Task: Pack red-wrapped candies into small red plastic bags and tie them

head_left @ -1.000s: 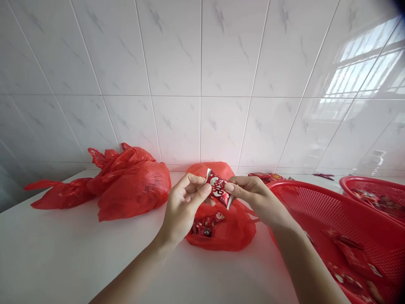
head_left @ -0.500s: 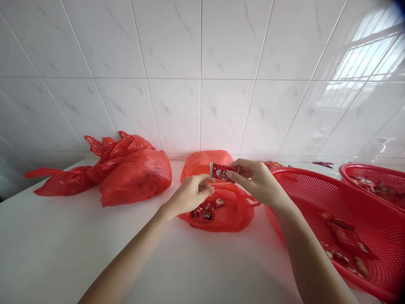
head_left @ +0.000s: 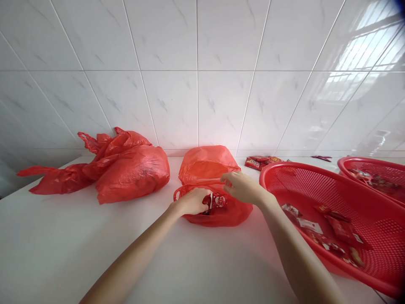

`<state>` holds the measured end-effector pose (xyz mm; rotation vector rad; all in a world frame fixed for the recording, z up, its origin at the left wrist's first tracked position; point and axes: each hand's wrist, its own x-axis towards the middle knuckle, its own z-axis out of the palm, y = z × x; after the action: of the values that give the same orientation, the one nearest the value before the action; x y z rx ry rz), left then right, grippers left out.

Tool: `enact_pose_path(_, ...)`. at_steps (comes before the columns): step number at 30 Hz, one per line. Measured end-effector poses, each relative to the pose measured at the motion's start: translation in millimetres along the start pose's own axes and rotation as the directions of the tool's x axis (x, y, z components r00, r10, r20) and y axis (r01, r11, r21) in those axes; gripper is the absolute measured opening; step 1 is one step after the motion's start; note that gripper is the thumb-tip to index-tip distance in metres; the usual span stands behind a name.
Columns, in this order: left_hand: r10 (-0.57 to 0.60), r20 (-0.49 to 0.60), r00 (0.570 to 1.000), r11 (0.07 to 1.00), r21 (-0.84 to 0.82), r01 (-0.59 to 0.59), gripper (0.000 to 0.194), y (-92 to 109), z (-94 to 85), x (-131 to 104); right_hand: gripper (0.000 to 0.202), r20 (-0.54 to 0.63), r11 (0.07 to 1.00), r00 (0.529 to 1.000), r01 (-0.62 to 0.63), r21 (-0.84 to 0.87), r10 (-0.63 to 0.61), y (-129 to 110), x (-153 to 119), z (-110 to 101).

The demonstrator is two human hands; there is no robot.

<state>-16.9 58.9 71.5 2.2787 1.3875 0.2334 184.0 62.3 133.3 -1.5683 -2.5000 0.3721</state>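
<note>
My left hand [head_left: 193,202] reaches into the mouth of a thin red plastic bag [head_left: 232,215], its fingers closed on the left end of a small red snack packet [head_left: 219,201] with a pale round print. Part of the packet is behind the fingers, inside the bag. My right hand [head_left: 245,186] hovers at the right side of the bag's mouth, fingers loosely bent and apart, with no packet in them. Its fingertips are close to the bag's rim; whether they touch it I cannot tell. The back of the bag [head_left: 209,162] spreads toward the wall.
Full red plastic bags [head_left: 134,175] lie at the left. Red packets [head_left: 261,161] are piled near the wall. A large red mesh basket [head_left: 303,177] with several packets stands at the right, before a second red basket [head_left: 357,161]. A small dark red object [head_left: 322,158] lies behind them.
The red packet has passed from my right hand to my left and gone down into the bag. My right hand has lowered slightly and moved left. The view has shifted a little.
</note>
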Motion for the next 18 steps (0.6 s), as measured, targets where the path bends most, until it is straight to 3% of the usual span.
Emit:
enact_pose_path(4, 0.023, 0.011, 1.0, 0.997, -0.077, -0.023, 0.03, -3, 4.1, 1, 0.026, 0.053, 0.997, 0.996, 0.074, -0.004, -0.074, 1, 13, 19)
enact_pose_path(8, 0.011, -0.021, 1.0, 0.999, -0.046, -0.012, 0.034, -5, 5.7, 1, 0.021, 0.172, 0.988, 0.974, 0.152, -0.013, -0.147, 3, 24, 39)
enact_pose_path(13, -0.014, -0.024, 1.0, 1.0, 0.002, 0.014, 0.047, -5, 5.9, 1, 0.026, 0.193, 0.99, 0.976, 0.116, -0.079, -0.099, 9, 32, 49)
enact_pose_path(18, 0.031, -0.034, 0.999, 0.999, 0.01, -0.031, 0.063, -8, 7.3, 0, 0.03, 0.266, 0.99, 0.963, 0.081, -0.112, -0.048, 16, 32, 51)
